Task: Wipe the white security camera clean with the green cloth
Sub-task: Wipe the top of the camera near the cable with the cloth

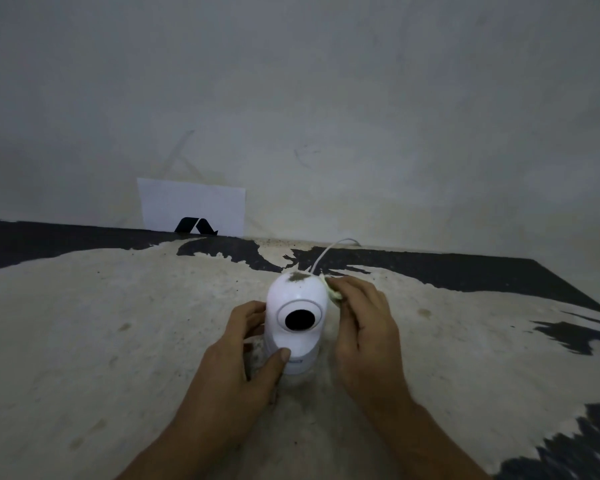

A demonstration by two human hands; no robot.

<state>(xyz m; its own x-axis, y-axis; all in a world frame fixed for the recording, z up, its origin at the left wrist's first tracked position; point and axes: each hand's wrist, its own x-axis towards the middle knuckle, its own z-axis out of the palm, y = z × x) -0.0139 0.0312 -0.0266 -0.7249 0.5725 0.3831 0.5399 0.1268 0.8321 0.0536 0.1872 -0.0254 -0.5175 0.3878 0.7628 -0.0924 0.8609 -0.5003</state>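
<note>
The white security camera (296,306) stands upright on the tabletop, its round black lens facing me and a patch of dark dirt on its top. My left hand (246,355) grips its lower body, thumb across the front of the base. My right hand (364,323) is at the camera's right side, fingers closed on the green cloth (332,289). Only a small pale green bunch of the cloth shows at my fingertips, pressed against the camera's upper right side.
A thin white cable (326,252) runs from behind the camera toward the wall. A white card with a black logo (192,206) leans on the wall at the back left. The table (118,323) has a worn, dusty cream surface with black patches.
</note>
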